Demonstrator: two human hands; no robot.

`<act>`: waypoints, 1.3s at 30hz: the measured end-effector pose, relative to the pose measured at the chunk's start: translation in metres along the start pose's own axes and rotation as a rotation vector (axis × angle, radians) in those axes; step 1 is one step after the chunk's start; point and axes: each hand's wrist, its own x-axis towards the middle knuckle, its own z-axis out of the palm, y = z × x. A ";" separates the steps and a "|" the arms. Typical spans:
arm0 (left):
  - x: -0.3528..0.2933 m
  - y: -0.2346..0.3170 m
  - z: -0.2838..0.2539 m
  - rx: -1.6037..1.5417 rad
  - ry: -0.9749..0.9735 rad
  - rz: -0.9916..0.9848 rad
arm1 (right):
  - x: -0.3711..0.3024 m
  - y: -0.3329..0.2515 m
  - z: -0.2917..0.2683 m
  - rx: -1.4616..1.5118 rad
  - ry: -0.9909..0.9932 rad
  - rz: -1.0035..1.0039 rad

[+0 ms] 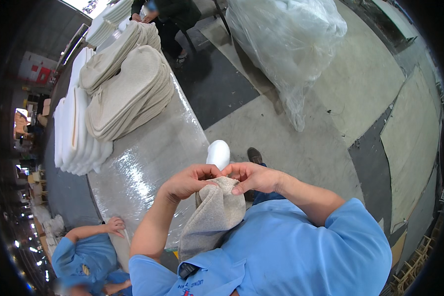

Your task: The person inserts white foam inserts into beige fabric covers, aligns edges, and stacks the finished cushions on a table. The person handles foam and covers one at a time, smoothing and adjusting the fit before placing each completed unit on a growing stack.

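My left hand (191,182) and my right hand (255,177) meet in front of me, each pinching the top edge of a beige fabric cover (216,214). The cover hangs down from my fingers against my blue shirt, with folds down its middle. Just beyond my fingertips a smooth, white rounded piece (218,154) sticks up. My hands hide its lower end, so I cannot tell whether it sits inside the cover.
A plastic-covered table (148,143) at left carries stacked beige covers (128,96) and white foam pads (79,133). A large clear plastic bag (288,44) stands beyond. One co-worker (86,256) is at lower left, another person (170,19) at the table's far end.
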 end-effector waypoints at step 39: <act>0.032 0.052 0.009 0.725 -0.008 -0.256 | -0.006 0.025 0.014 0.044 0.325 -0.068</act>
